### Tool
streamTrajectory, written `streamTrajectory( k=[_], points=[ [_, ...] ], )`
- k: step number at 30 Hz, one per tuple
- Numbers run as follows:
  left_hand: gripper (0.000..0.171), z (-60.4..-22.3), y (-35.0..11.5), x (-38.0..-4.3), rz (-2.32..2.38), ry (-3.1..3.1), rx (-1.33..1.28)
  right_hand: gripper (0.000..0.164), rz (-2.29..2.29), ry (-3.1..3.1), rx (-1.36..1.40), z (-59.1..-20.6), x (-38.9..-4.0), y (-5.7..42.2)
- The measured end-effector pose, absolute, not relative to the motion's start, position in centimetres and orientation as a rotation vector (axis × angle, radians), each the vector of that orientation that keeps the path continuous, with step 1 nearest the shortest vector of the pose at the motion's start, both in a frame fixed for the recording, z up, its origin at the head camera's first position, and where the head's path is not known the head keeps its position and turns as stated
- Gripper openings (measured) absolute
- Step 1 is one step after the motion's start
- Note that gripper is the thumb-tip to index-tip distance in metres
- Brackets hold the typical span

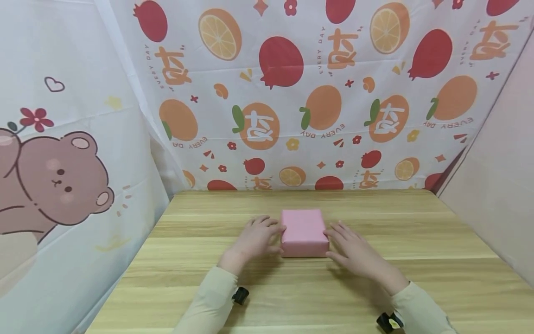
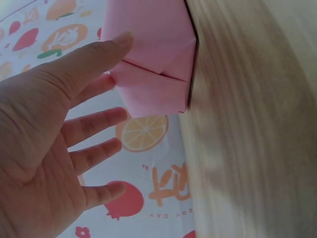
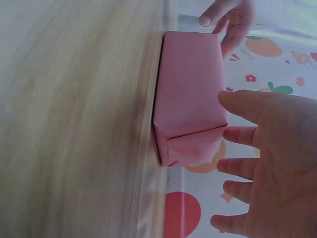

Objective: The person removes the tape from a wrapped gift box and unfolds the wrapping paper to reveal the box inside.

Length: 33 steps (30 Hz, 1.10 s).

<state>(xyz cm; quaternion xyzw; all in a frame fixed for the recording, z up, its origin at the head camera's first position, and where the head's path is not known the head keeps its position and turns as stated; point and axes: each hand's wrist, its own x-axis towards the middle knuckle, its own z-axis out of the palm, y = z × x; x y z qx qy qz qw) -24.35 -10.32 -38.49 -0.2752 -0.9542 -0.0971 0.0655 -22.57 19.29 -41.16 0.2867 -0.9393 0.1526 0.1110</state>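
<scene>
A box wrapped in pink paper (image 1: 303, 227) lies flat on the wooden table, its folded end flaps showing in both wrist views. My left hand (image 1: 255, 239) is at its left side, fingers spread and nearly straight, with a fingertip right at the top left edge. On the opposite side my right hand (image 1: 354, 248) has its fingers spread too, the fingertips close to the right edge. In the left wrist view the thumb (image 2: 99, 57) overlaps the pink wrapping. The right thumb (image 3: 242, 103) comes up to the box's edge in the right wrist view.
The wooden table (image 1: 200, 297) reaches back to a fruit-print cloth (image 1: 292, 106) hanging behind it. A white cloth with a bear print (image 1: 62, 181) hangs along the left, and a pale wall (image 1: 496, 176) borders the right. Dark wrist straps (image 1: 240, 295) show below both sleeves.
</scene>
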Motion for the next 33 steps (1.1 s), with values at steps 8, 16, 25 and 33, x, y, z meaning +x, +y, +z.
streamTrajectory(
  k=[8, 16, 25, 33],
  points=[
    [0.057, -38.8, -10.3, -25.0, -0.523, -2.909, -0.824, 0.039, 0.614, -2.734, 0.835, -40.0, -23.8, 19.2],
    [0.055, -38.6, -9.9, -26.4, -1.107, -2.857, -0.675, 0.049, 0.99, -2.734, 0.627, -38.5, -27.0, 18.0],
    [0.049, -39.8, -9.2, -27.8, -1.358, -2.762, -0.293, 0.054, 1.282, -2.774, 0.343, -40.9, -29.0, 17.0],
    [0.049, -41.4, -7.4, -28.1, -1.523, -2.718, -0.144, 0.057, 1.918, -2.723, 0.19, -41.9, -28.7, 16.4]
  ],
)
